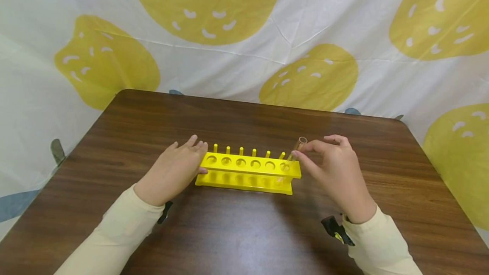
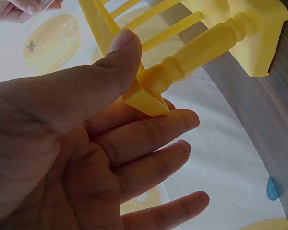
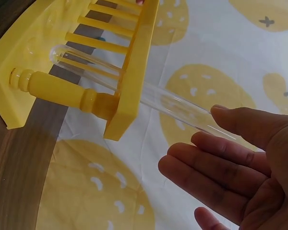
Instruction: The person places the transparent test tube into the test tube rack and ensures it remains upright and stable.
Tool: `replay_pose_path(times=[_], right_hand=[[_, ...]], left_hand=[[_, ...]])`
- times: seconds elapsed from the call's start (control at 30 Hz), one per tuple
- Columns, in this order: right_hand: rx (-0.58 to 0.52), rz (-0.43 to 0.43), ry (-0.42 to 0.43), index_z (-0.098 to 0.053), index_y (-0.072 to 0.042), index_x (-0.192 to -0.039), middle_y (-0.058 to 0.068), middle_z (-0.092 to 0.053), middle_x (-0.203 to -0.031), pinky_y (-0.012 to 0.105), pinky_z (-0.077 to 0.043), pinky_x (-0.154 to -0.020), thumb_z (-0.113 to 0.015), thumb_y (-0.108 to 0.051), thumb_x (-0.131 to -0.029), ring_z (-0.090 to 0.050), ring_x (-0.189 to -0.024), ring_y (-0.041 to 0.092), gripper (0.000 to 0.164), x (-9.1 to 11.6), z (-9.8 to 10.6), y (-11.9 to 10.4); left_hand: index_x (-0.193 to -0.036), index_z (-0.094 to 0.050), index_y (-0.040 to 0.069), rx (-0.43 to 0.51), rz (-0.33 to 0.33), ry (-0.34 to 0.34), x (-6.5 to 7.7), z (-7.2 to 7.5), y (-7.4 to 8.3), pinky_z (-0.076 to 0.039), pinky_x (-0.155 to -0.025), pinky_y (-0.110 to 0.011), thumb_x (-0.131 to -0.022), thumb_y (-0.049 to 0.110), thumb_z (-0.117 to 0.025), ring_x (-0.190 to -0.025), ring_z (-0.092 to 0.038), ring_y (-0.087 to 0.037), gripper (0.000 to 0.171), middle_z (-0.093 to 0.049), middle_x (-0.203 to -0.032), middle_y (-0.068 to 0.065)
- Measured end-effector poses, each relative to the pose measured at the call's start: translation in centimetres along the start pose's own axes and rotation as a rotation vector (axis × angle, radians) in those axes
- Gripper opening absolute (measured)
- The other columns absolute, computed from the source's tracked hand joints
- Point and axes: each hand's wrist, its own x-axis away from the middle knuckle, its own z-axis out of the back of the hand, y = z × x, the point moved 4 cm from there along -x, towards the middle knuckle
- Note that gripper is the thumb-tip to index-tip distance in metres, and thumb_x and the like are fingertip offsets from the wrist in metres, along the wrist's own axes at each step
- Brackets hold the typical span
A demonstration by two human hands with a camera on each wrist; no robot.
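A yellow test tube rack [image 1: 248, 170] stands on the table, with a row of round holes in its top plate and several upright pegs behind them. My left hand [image 1: 173, 172] pinches the left end of the top plate between thumb and index finger [image 2: 149, 98], the other fingers stretched out. At the opposite end, my right hand [image 1: 340, 173] holds a clear glass test tube [image 1: 300, 144] near its mouth between thumb and forefinger. The tube leans right through the rightmost hole. In the right wrist view its rounded bottom [image 3: 57, 53] is by the rack's lower plate.
The dark wood-grain table [image 1: 244, 232] stretches around the rack on all sides. Behind it hangs a white cloth [image 1: 229, 63] printed with large yellow lemons. A dark strap-on device [image 1: 336, 229] sits at my right wrist.
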Motion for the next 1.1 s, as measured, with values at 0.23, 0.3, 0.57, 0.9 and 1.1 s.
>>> replay_pose_path(times=[0.23,0.3,0.57,0.9,1.1], right_hand=[[0.011,0.025,-0.021,-0.080,-0.005,-0.088,0.002,-0.076,-0.077,0.051,-0.043,-0.100,-0.087,-0.009,-0.083,-0.060,-0.051,0.010,0.010,-0.1,-0.2,-0.1],[0.014,0.028,-0.029,-0.080,-0.004,-0.087,0.002,-0.077,-0.077,0.051,-0.043,-0.099,-0.087,-0.009,-0.083,-0.064,-0.055,0.013,0.010,-0.1,-0.3,-0.2],[0.030,0.050,-0.051,-0.080,-0.004,-0.086,0.002,-0.076,-0.075,0.052,-0.044,-0.099,-0.088,-0.011,-0.083,-0.064,-0.054,0.014,0.011,0.1,-0.6,0.0],[0.037,0.061,-0.078,-0.080,-0.005,-0.085,0.004,-0.077,-0.078,0.053,-0.044,-0.099,-0.088,-0.011,-0.082,-0.068,-0.059,0.017,0.011,0.1,-0.9,0.1],[0.040,0.053,-0.102,-0.080,-0.004,-0.086,0.004,-0.078,-0.079,0.052,-0.043,-0.100,-0.088,-0.011,-0.082,-0.070,-0.064,0.018,0.011,0.1,-1.2,0.1]], left_hand=[[-0.139,-0.060,-0.006,0.005,0.000,-0.001,0.0,0.0,0.0,-0.047,-0.104,-0.063,-0.094,0.022,-0.077,-0.139,-0.050,-0.037,0.055,-0.063,-0.139,-0.020],[-0.139,-0.060,-0.006,0.003,-0.001,0.000,-0.1,-0.1,0.0,-0.047,-0.104,-0.063,-0.094,0.022,-0.076,-0.139,-0.051,-0.037,0.055,-0.063,-0.139,-0.020],[-0.139,-0.060,-0.006,-0.008,-0.006,0.005,0.0,-0.1,-0.1,-0.047,-0.103,-0.063,-0.094,0.020,-0.078,-0.139,-0.051,-0.036,0.055,-0.063,-0.139,-0.020],[-0.138,-0.061,-0.006,-0.007,-0.010,0.006,0.0,0.1,0.0,-0.048,-0.102,-0.063,-0.094,0.022,-0.077,-0.138,-0.052,-0.037,0.054,-0.064,-0.138,-0.020],[-0.139,-0.060,-0.006,0.003,0.000,-0.006,-0.1,-0.1,-0.1,-0.047,-0.103,-0.063,-0.094,0.023,-0.077,-0.139,-0.051,-0.037,0.056,-0.063,-0.139,-0.020]])
